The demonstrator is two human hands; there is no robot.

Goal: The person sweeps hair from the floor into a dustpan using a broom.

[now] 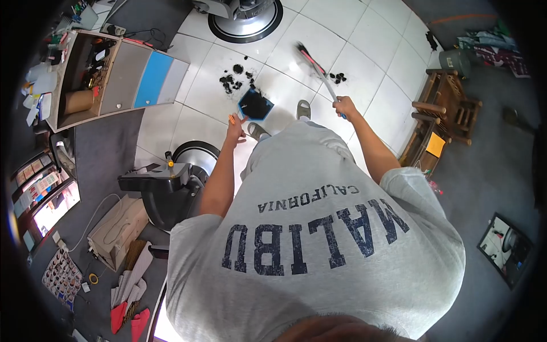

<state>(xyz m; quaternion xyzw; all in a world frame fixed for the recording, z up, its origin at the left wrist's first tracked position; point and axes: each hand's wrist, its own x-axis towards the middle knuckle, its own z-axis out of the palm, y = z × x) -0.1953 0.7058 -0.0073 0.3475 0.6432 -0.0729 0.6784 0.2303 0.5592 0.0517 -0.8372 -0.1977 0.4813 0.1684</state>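
Note:
My left hand is closed on the orange handle of a blue-edged dustpan, which rests on the tiled floor just ahead of my feet. Dark clumps that look like cut hair cover its inside. With fingers wrapped round the grey handle, my right hand holds a broom slanting forward and left. Its dark, red-edged bristle end is near the floor, slightly blurred. More dark clumps lie beyond the dustpan, and a smaller group of clumps lies right of the broom.
Salon chair bases stand ahead and at my left. A cabinet with open shelves is at the left wall. On the right are a wooden bench and a leaning mirror. My sandals stand close to the dustpan.

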